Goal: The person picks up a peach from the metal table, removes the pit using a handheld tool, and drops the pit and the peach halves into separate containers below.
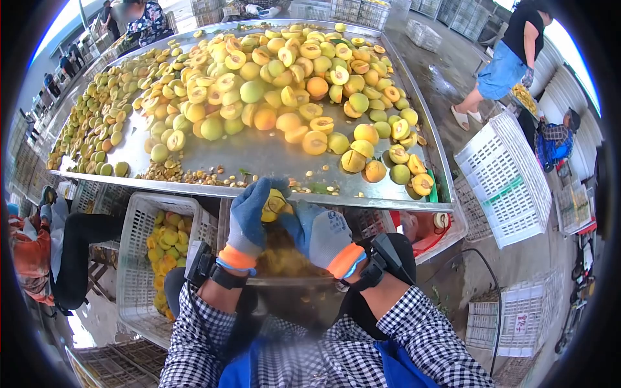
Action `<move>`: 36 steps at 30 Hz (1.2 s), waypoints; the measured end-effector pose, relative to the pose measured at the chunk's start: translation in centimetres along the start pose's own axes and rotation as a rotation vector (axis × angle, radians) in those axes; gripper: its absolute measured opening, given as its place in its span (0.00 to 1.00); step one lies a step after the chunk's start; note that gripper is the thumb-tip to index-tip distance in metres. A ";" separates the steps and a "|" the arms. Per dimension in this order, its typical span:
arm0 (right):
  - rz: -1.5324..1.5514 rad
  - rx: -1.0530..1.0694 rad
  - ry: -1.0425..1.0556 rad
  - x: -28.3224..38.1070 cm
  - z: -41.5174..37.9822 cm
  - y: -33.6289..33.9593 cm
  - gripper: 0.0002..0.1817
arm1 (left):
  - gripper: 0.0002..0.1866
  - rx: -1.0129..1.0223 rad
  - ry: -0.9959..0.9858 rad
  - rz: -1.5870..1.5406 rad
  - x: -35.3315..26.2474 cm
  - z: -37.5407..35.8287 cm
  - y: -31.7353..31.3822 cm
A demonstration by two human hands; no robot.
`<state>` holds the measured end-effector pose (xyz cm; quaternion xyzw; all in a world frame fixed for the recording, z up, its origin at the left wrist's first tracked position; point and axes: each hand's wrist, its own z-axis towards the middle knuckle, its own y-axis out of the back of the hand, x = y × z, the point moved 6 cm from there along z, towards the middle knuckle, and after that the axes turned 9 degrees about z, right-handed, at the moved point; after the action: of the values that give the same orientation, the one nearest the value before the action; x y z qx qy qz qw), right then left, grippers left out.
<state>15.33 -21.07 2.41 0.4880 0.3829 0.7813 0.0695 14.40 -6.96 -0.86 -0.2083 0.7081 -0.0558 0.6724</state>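
Note:
Just past the front edge of a metal table (pixel 272 152), my gloved left hand (pixel 248 213) is closed around a yellow apricot (pixel 274 207). My right hand (pixel 323 234), in a grey and blue glove, has its fingers bent against the same fruit from the other side. Its fingertips are partly hidden, and I cannot make out a tool in them. Ahead of both hands lies a big heap of apricots (pixel 265 116), some whole and many split with the flesh showing. Loose pits (pixel 187 174) are scattered along the near edge of the table.
A white crate (pixel 162 202) holding apricot pieces (pixel 169 242) stands left of my knees. Another container with fruit sits below my hands, blurred. On the right are stacked white crates (pixel 504 174) and a standing person (pixel 517 52). A seated person's leg (pixel 84 252) shows at left.

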 end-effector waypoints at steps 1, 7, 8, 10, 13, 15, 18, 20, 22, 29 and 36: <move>-0.038 0.034 -0.020 -0.1 0.0 -0.3 0.19 | 0.18 -0.028 -0.020 0.025 0.3 0.0 0.2; 0.080 0.118 -0.081 -1.6 -0.6 -2.6 0.19 | 0.22 -0.140 -0.116 0.168 0.9 -0.3 0.9; 0.121 0.120 -0.089 -1.6 -0.6 -2.8 0.19 | 0.22 -0.150 -0.114 0.164 0.9 -0.4 0.8; 0.268 0.079 -0.061 -1.2 -0.6 -2.6 0.22 | 0.22 -0.161 -0.118 0.170 0.8 -0.4 0.9; 0.315 0.104 -0.070 -1.4 -0.5 -2.9 0.24 | 0.22 -0.154 -0.259 0.334 0.2 -0.6 0.7; 0.270 0.127 -0.084 -1.5 -0.4 -3.0 0.23 | 0.22 -0.149 -0.526 0.620 -0.9 -1.2 0.2; 0.243 0.149 -0.141 -0.8 -0.7 -2.8 0.19 | 0.20 -0.144 -0.114 0.111 0.8 -0.8 0.8; 0.306 0.194 -0.234 -0.5 -0.9 -3.2 0.18 | 0.18 -0.158 -0.156 0.169 0.2 -1.2 0.7; 0.389 0.213 -0.089 -1.5 -1.1 -5.7 0.18 | 0.16 -0.216 -0.210 0.262 0.0 -1.3 1.2; 0.651 0.175 -0.212 -1.3 -0.3 -3.1 0.25 | 0.15 0.028 -0.073 0.084 -1.1 0.5 -1.6; 1.357 0.118 -0.278 -2.3 -1.9 -9.0 0.22 | 0.23 -0.115 -0.148 0.375 -1.1 -0.4 -1.1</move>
<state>12.59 -16.90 -5.63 0.7178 0.0226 0.5601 -0.4129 14.22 -7.63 0.59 -0.1147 0.6851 0.1264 0.7081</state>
